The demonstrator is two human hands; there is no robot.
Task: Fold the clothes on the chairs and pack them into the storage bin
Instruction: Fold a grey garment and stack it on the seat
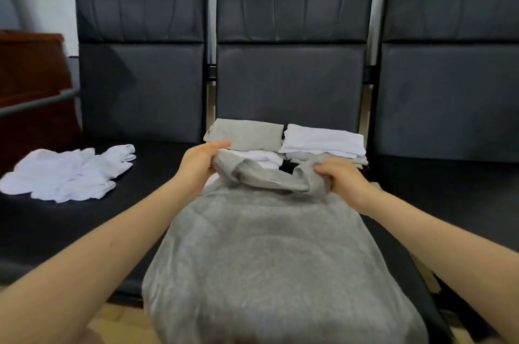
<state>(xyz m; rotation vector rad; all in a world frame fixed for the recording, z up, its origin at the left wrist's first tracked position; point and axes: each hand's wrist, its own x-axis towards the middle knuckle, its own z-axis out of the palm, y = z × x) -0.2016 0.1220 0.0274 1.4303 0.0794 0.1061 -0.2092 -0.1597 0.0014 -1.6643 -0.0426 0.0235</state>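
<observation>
At frame centre, the grey shirt (266, 245) is being folded, its far edge being gripped by the left hand (200, 164) and right hand (341, 179). That edge probably needs drawing toward the viewer next.

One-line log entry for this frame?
step: folding grey shirt on middle seat | left hand: grips collar end | right hand: grips collar end | folded stacks behind | unfolded white garment left seat

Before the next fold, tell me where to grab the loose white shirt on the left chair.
Take the white shirt by its two shoulder corners, coming from the front edge of the seat. It lies crumpled and flat, with nothing on it.
</observation>
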